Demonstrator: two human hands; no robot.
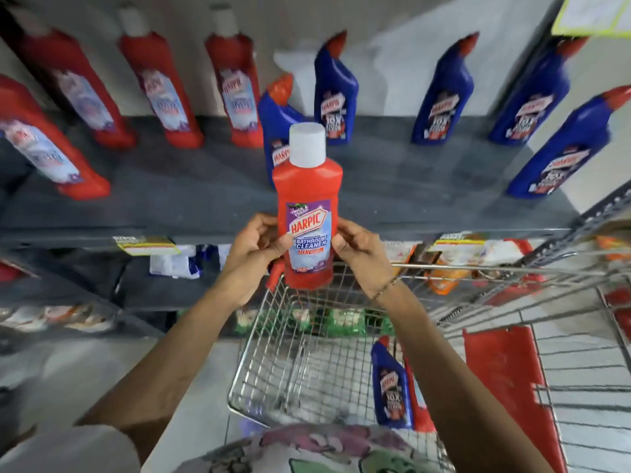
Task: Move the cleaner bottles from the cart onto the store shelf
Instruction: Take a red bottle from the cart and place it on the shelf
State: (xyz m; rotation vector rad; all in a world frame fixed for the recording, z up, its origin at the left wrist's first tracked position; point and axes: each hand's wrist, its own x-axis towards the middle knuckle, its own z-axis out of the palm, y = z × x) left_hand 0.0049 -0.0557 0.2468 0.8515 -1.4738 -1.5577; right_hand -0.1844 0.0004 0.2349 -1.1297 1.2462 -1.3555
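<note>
You've got the red bottle (308,213) upright between both hands, left hand (254,249) and right hand (362,254) each pinching its label, just above the shelf's (170,186) front edge. Red and blue bottles already line the shelf; a blue bottle (391,387) waits in the cart (273,363).

A red bottle (308,213) with a white cap is held upright between the left hand (254,249) and the right hand (362,252), above the wire cart (273,370). Beyond the hands, red and blue bottles are lined up on the grey shelf (392,192). Below the right wrist, a blue bottle (391,387) is seen standing in the cart.
</note>
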